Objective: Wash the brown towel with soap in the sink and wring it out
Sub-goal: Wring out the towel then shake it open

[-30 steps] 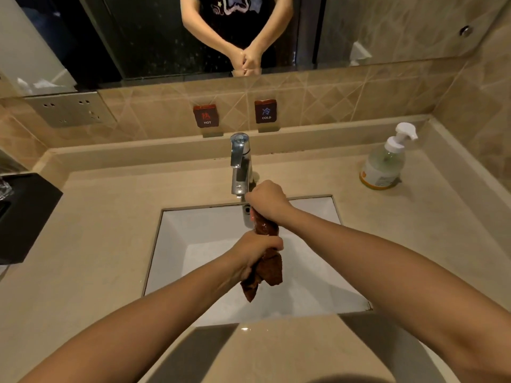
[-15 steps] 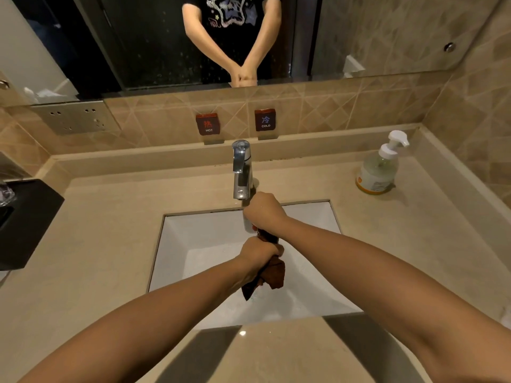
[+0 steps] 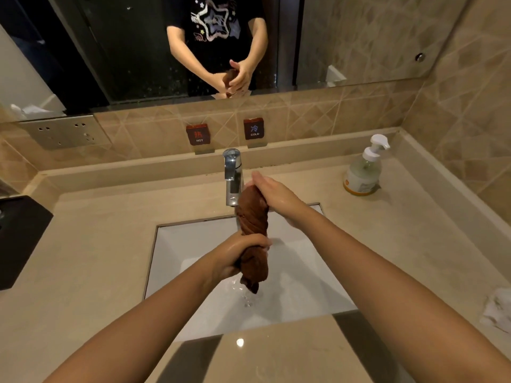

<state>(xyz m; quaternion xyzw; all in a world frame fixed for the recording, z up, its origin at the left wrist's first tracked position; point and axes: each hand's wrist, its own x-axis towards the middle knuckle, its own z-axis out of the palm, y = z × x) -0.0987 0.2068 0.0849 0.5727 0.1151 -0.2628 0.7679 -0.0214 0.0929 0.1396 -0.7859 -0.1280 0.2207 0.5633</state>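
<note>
The brown towel (image 3: 253, 217) is twisted into a tight roll and held upright over the white sink (image 3: 177, 252). My left hand (image 3: 237, 252) is clenched around its lower part, and the towel's tail hangs below the fist with water dripping from it. My right hand (image 3: 272, 193) is at the top end of the roll, fingers stretched out and loosened, the palm still pressed on the towel. The soap bottle (image 3: 363, 170) with a white pump stands on the counter at the right.
A chrome faucet (image 3: 232, 175) rises just behind the towel. Hot and cold signs hang on the tiled wall under a mirror. A black tray (image 3: 19, 236) lies at the left, and crumpled white tissue (image 3: 497, 310) on the beige counter at the right.
My right hand has loosened from a tight fist to spread fingers at the towel's top. More of the twisted roll shows between my hands. Water now drips from the tail.
</note>
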